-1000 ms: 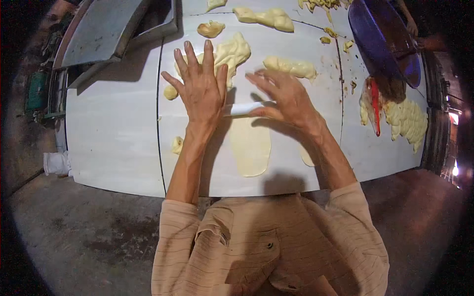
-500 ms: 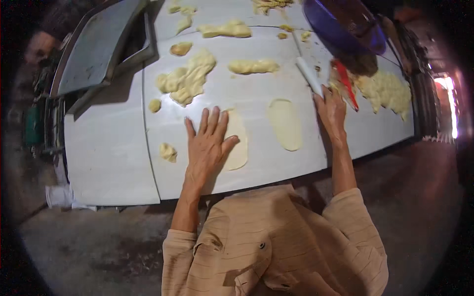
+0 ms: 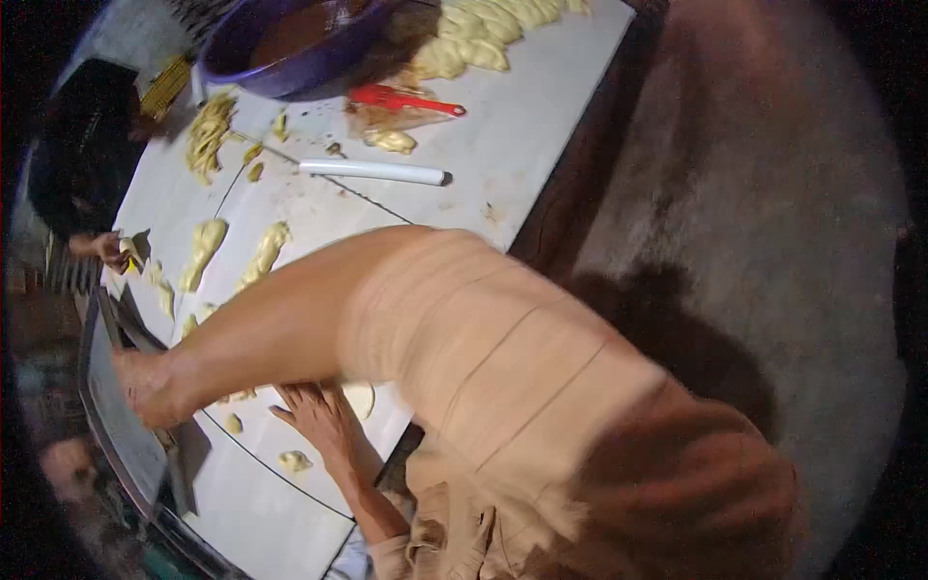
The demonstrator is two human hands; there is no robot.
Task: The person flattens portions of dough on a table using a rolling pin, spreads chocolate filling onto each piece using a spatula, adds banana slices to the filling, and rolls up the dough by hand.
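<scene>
My left hand (image 3: 319,420) lies open, fingers spread, on the table beside a flattened pale dough sheet (image 3: 360,398). My right forearm crosses above it, and my right hand (image 3: 145,387), blurred, is at the metal tray (image 3: 116,425) on the left; whether it grips anything is unclear. A white rolling pin (image 3: 372,171) lies loose across a table seam. Small dough lumps (image 3: 295,461) sit near my left hand, and longer dough pieces (image 3: 206,253) lie farther up, partly hidden by my arm.
A purple basin (image 3: 251,77), a red scraper (image 3: 396,100) and spread dough (image 3: 464,39) lie at the top of the white table (image 3: 483,174). A co-worker (image 3: 82,155) stands at the upper left, a hand (image 3: 106,249) among dough pieces. Concrete floor (image 3: 754,242) is at the right.
The view has swung round sharply. My right hand has let go of the rolling pin and reached across to the metal tray. My left hand stays on the table by the flattened dough.
</scene>
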